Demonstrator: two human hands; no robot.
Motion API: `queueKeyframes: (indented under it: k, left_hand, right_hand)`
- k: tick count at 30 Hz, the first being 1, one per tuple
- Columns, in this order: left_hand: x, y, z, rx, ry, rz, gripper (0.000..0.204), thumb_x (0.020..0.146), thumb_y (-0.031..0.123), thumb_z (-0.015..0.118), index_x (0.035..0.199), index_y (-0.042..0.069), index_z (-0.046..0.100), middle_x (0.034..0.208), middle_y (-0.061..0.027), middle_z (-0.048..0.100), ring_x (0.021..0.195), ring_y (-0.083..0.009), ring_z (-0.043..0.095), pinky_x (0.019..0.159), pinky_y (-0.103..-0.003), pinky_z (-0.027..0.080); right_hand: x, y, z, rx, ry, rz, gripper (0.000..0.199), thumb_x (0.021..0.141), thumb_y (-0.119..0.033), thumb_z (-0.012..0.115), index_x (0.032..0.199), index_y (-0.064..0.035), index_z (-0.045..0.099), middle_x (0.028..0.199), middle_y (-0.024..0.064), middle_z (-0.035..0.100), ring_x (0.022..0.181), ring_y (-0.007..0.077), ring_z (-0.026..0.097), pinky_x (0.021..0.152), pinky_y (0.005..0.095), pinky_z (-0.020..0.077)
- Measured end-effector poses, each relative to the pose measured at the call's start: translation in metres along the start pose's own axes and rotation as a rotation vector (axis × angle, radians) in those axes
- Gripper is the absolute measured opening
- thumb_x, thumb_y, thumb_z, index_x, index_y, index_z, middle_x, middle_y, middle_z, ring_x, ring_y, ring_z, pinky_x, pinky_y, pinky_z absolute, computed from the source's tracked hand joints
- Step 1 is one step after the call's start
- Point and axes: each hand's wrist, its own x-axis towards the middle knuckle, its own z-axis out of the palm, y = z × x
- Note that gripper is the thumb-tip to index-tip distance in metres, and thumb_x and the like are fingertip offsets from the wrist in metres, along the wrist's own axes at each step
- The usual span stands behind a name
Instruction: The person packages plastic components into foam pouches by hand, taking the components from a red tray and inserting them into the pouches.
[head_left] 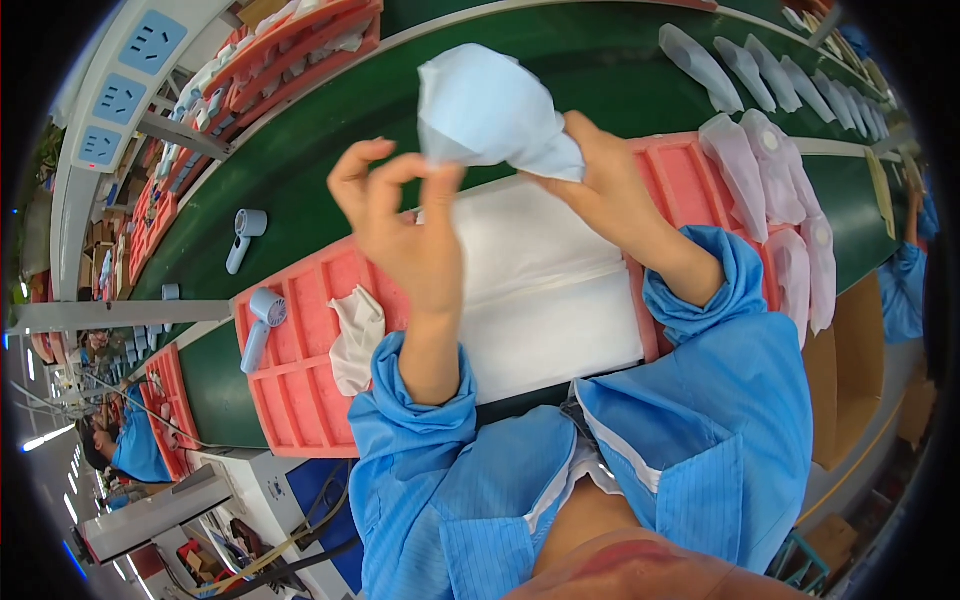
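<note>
A pale blue pouch [490, 110] of thin soft material is held up in the air above the work surface, bunched at its lower right corner where the right hand [610, 185] pinches it between thumb and fingers. The left hand [400, 225] is raised just beside it on the left, fingers curled with thumb and forefinger drawn close to each other right at the pouch's lower left edge (whether they actually grip the material there cannot be told). The two hands are a short way apart, the pouch above and between them, most of it rising above the fingertips. Both forearms come up out of bright blue sleeves [410, 420]. Beneath the hands lies a stack of white sheets [545, 290], resting on a pink moulded tray [300, 380] with rectangular compartments. In the tray's left part a small light blue handheld fan [262, 325] lies, and a crumpled white bag [355, 335] sits just right of it. A second fan [243, 237] lies on the dark green conveyor belt [300, 170] further up. To the right, filled pinkish translucent pouches [760, 170] lie side by side on the tray's right end, and more stretch along the belt behind.
</note>
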Motion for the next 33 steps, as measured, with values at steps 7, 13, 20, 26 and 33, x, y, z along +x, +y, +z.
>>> queueKeyframes:
  k: [7, 13, 20, 26, 33]
  left_hand:
    - [0.018, -0.057, -0.019, -0.025, -0.07, -0.272, 0.018, 0.077, 0.017, 0.077, 0.089, 0.009, 0.066, 0.114, -0.0076, 0.052, 0.095, -0.0169, 0.057, 0.077, -0.029, 0.043]
    - [0.015, -0.047, -0.01, 0.047, -0.242, -0.216, 0.027, 0.079, 0.018, 0.075, 0.102, 0.011, 0.064, 0.116, -0.0088, 0.052, 0.088, -0.0184, 0.062, 0.077, -0.03, 0.047]
    - [0.069, -0.063, -0.041, 0.214, -0.267, -0.274, 0.04, 0.079, 0.025, 0.076, 0.112, 0.007, 0.063, 0.119, -0.0131, 0.055, 0.092, -0.0214, 0.063, 0.078, -0.031, 0.05]
    - [0.153, -0.213, -0.141, 1.038, -0.082, -0.504, 0.089, 0.063, 0.044, 0.081, 0.13, 0.004, 0.039, 0.133, -0.0235, 0.041, 0.108, -0.0402, 0.058, 0.09, -0.045, 0.05]
    - [0.129, -0.321, -0.244, 0.947, -0.211, -0.784, 0.104, 0.058, 0.036, 0.089, 0.142, 0.007, 0.033, 0.14, -0.0165, 0.042, 0.103, -0.0265, 0.058, 0.075, -0.036, 0.053]
  right_hand:
    - [0.026, 0.029, -0.013, 0.468, -0.826, 0.505, 0.04, 0.078, -0.03, 0.074, 0.096, 0.0027, 0.059, 0.082, 0.0131, 0.062, 0.072, 0.0171, 0.06, 0.063, 0.0325, 0.0487]
    - [0.057, 0.188, 0.004, -0.522, 0.165, 0.191, 0.045, 0.08, -0.027, 0.071, 0.114, -0.0034, 0.054, 0.087, 0.0204, 0.066, 0.08, 0.0383, 0.065, 0.07, 0.0426, 0.0514]
    - [0.049, 0.298, -0.048, -0.853, 0.16, 0.414, 0.06, 0.075, -0.006, 0.057, 0.133, -0.0083, 0.045, 0.13, 0.0188, 0.052, 0.112, 0.0405, 0.054, 0.093, 0.0473, 0.0464]
    - [0.042, 0.238, -0.039, -0.89, 0.31, 0.181, 0.06, 0.075, -0.005, 0.06, 0.134, -0.0093, 0.045, 0.133, 0.0165, 0.051, 0.118, 0.0389, 0.05, 0.098, 0.0453, 0.0426]
    - [0.05, 0.215, -0.016, -0.763, 0.359, 0.063, 0.057, 0.075, -0.005, 0.065, 0.13, -0.0081, 0.05, 0.132, 0.0164, 0.051, 0.121, 0.0361, 0.047, 0.101, 0.0419, 0.0391]
